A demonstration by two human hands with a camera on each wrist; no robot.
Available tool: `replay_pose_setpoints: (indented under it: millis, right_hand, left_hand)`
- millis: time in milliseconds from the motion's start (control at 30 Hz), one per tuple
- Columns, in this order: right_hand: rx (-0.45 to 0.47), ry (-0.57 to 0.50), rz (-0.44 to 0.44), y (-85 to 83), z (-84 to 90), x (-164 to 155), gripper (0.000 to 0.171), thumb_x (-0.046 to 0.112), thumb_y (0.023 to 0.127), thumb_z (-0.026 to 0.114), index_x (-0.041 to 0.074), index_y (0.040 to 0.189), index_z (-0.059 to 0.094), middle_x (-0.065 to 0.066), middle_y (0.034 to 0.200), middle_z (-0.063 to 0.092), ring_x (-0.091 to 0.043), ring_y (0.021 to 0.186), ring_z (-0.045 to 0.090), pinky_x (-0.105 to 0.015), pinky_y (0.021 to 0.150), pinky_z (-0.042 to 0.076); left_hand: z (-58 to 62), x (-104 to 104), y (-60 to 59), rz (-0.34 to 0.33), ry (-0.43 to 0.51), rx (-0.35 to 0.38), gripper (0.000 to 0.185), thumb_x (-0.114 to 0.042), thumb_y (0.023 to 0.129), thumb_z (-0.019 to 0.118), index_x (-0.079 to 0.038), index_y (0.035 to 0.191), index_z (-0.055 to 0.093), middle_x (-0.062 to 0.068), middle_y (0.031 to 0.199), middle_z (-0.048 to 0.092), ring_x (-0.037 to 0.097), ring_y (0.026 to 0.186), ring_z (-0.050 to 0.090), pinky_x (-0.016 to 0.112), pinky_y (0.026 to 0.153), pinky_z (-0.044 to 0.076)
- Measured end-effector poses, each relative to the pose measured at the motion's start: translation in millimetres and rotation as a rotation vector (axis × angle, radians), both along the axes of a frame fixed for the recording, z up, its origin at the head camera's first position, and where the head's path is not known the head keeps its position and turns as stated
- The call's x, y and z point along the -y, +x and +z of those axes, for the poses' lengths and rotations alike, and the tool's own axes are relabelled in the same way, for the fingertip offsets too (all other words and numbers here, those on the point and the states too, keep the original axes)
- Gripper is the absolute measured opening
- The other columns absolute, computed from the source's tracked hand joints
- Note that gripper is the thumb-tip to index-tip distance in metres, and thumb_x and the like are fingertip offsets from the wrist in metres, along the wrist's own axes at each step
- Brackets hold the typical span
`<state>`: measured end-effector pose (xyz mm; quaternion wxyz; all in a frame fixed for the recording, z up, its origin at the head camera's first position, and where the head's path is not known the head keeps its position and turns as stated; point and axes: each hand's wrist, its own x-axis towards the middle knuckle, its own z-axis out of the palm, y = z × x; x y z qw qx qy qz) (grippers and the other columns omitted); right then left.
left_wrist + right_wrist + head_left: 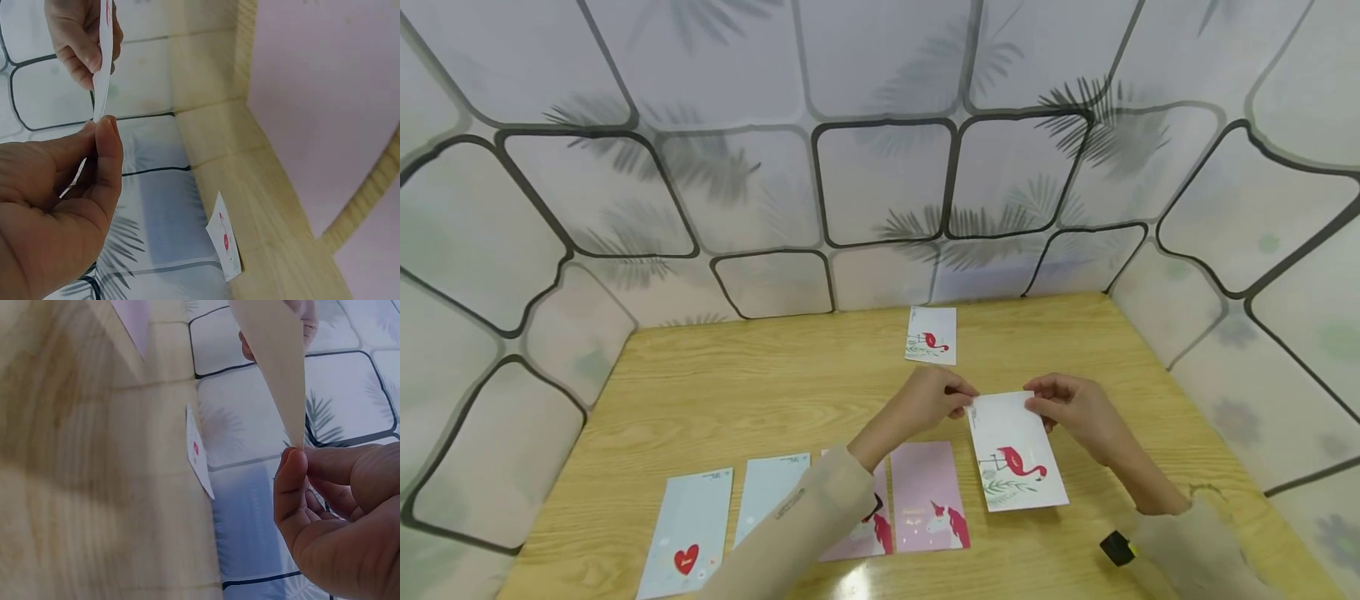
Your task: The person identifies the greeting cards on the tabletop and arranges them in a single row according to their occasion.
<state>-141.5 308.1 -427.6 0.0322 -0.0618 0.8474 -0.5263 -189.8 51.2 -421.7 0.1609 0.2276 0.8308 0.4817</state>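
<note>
A pale wooden desk [715, 392] with a light grain carried everything, walled on three sides by white panels [880, 175] printed with dark rounded outlines and grey palm leaves. Along the desk's near edge lay a row of flat cards: two light blue cards [688, 533], the outer one bearing a red heart, toward the near left corner, and two pink unicorn cards [928, 500] beside them, partly covered by the left sleeve. One white flamingo card [932, 335] lay alone near the far edge, roughly at its middle.

By my judgement the work was partway through: five cards lay set down, and a sixth, a white rectangular card with a red flamingo [1017, 454], was in hand, right of the desk's centre, its top edge lifted and its lower end close to or resting on the wood. Which of the two, the views did not settle.

The left hand [928, 400] reached across from the near side, thumb and forefinger pinching the card's top left corner. The right hand [1075, 408] came in from the near right corner, fingertips curled and gripping the top right corner. A small black and yellow object [1117, 548] showed at the right wrist.
</note>
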Motion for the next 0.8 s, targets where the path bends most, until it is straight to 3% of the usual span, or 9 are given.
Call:
replay_pose_setpoints:
  millis: [233, 500, 800]
  right_hand:
    - [0.068, -0.04, 0.016, 7.0, -11.4, 1, 0.03, 0.006, 0.098, 0.071, -0.013, 0.12, 0.064, -0.014, 0.093, 0.068, -0.018, 0.07, 0.062, -0.032, 0.063, 0.058]
    - [0.086, -0.066, 0.032, 10.1, -24.9, -1, 0.029, 0.006, 0.098, 0.071, -0.014, 0.119, 0.064, -0.014, 0.093, 0.069, -0.017, 0.069, 0.063, -0.032, 0.062, 0.058]
    - [0.131, -0.017, 0.014, 10.3, -42.5, 1, 0.027, 0.008, 0.098, 0.071, -0.011, 0.117, 0.066, -0.011, 0.09, 0.069, -0.019, 0.071, 0.063, -0.031, 0.062, 0.058]
  left_hand:
    - [-9.8, 2, 4.0, -0.05, -0.066, -0.033, 0.011, -0.005, 0.097, 0.071, -0.003, 0.102, 0.081, 0.003, 0.089, 0.076, 0.007, 0.072, 0.066, 0.018, 0.063, 0.052]
    - [-17.6, 4, 4.9, -0.144, -0.227, -0.218, 0.012, -0.011, 0.097, 0.073, -0.01, 0.104, 0.082, -0.001, 0.104, 0.078, 0.004, 0.094, 0.067, 0.014, 0.077, 0.051]
    - [-26.9, 1, 10.4, -0.123, -0.321, -0.199, 0.012, -0.012, 0.099, 0.072, -0.014, 0.105, 0.082, -0.005, 0.103, 0.076, 0.003, 0.09, 0.064, 0.017, 0.079, 0.051]
